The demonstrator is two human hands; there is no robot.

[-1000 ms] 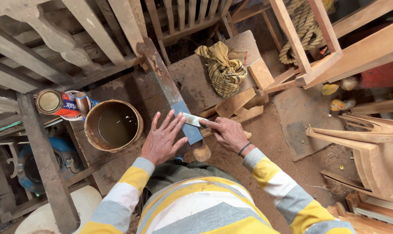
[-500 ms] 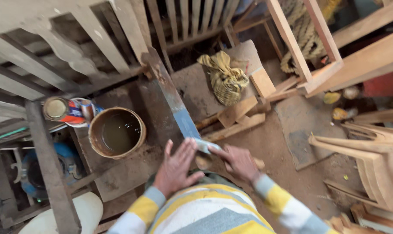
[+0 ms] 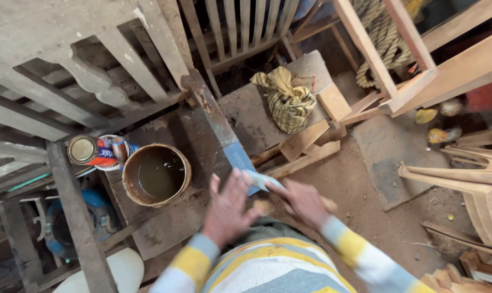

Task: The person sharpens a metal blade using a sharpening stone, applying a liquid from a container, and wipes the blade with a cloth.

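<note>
Sandpaper [image 3: 261, 180], a pale folded strip, sits pinched under the fingers of our right hand [image 3: 303, 202] against the near end of a long wooden plank [image 3: 216, 122] that slopes away toward the far left. Our left hand [image 3: 228, 209] lies flat with fingers spread and loose on the plank's near end, just left of the strip, gripping nothing.

We judge the strip light, thin and floppy, its grit rough enough to resist slipping; it is best held folded, pressed under several fingertips instead of by one edge. The plank looks stiff and fairly heavy, so a flat palm should steady it.

Left of the hands stands a rusty bucket [image 3: 156, 174] of murky liquid, with a tin can [image 3: 97, 152] on its side just beyond. A yellow striped cloth [image 3: 289, 100] is bundled on boards farther off.
</note>
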